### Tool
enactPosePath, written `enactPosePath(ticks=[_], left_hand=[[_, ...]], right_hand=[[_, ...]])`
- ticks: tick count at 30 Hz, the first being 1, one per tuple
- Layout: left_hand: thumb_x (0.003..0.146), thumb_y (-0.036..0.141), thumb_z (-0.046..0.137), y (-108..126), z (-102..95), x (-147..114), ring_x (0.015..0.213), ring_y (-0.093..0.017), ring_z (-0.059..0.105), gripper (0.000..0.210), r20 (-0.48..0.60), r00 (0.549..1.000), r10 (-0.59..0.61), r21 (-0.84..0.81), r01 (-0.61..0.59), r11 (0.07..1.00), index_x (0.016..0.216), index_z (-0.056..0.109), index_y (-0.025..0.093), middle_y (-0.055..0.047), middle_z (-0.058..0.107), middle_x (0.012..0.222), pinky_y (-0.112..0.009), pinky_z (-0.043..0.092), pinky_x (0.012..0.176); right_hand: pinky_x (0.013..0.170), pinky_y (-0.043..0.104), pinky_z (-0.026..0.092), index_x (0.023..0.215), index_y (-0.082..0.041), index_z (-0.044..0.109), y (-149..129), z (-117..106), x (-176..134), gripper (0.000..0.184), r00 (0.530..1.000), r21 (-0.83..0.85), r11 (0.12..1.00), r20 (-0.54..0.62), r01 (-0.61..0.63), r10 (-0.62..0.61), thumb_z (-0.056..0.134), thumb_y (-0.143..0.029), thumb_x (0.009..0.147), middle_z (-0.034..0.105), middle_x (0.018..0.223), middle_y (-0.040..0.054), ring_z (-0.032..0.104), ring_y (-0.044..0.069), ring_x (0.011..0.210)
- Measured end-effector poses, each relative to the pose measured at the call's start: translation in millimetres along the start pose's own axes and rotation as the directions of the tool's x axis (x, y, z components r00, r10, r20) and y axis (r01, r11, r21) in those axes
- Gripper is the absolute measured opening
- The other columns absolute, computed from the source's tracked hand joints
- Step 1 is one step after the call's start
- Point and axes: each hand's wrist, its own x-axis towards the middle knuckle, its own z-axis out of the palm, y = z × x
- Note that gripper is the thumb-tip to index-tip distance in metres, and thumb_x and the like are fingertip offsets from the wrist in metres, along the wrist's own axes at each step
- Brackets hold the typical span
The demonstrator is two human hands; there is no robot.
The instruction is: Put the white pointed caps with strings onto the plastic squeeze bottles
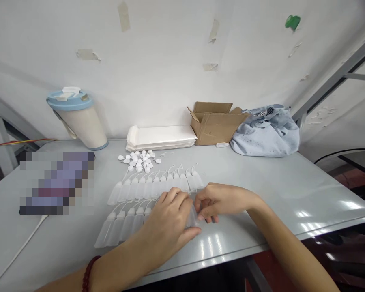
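Two rows of small translucent plastic bottles lie on the grey table: a back row (pixel 140 188) and a front row (pixel 128 225), with thin white cords at their tops. My left hand (pixel 170 219) is over the right part of the front row, fingers curled and thumb out, and hides several bottles. At that row's right end, a translucent bottle (pixel 192 218) shows between my hands, partly covered. Touching its right side, my right hand (pixel 213 204) has its fingers bent inward and closed. How firmly either hand grips is partly hidden.
Behind the rows are loose white caps (pixel 140 160), a stack of white boxes (pixel 162 137), an open cardboard box (pixel 220 127) and a light blue cloth bundle (pixel 266 134). A tumbler (pixel 82 117) and a blurred-out device (pixel 57 184) with a white cable (pixel 21 249) are left.
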Motion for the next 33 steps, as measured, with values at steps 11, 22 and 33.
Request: enactPosePath(ticks=[11, 22, 33], left_hand=[[0.089, 0.028, 0.038, -81.2, -39.1, 18.4, 0.11, -0.029, 0.049, 0.03, -0.242, 0.897, -0.37, -0.085, 0.361, 0.929, 0.102, 0.062, 0.015, -0.01, 0.065, 0.11, -0.046, 0.046, 0.088], [0.094, 0.046, 0.029, -134.6, -34.3, 39.8, 0.127, -0.035, 0.032, 0.044, -0.026, 0.96, -0.279, 0.045, 0.28, 0.959, 0.114, 0.063, 0.025, -0.003, 0.054, 0.132, -0.059, 0.023, 0.102], [0.093, 0.053, 0.026, -118.2, -35.6, 45.5, 0.126, -0.036, 0.032, 0.052, 0.033, 0.964, -0.265, 0.093, 0.261, 0.961, 0.11, 0.065, 0.023, -0.006, 0.054, 0.133, -0.059, 0.02, 0.101]], right_hand=[[0.064, 0.031, 0.051, 0.085, -0.015, 0.065, 57.4, -71.1, -15.2, 0.021, 0.517, -0.281, 0.918, -0.85, -0.279, -0.104, 0.052, -0.031, 0.085, 0.07, 0.076, 0.0078, 0.066, 0.02, 0.068], [0.095, 0.047, 0.043, 0.124, -0.011, 0.052, 111.4, -95.6, 18.4, 0.045, 0.354, -0.463, 0.742, -0.88, -0.485, -0.318, 0.042, -0.008, 0.08, 0.046, 0.139, 0.0163, 0.043, 0.031, 0.126], [0.088, 0.042, 0.046, 0.126, -0.015, 0.052, 122.9, -96.4, 23.7, 0.051, 0.362, -0.459, 0.684, -0.885, -0.568, -0.294, 0.041, -0.002, 0.078, 0.056, 0.122, 0.0159, 0.051, 0.03, 0.112]])
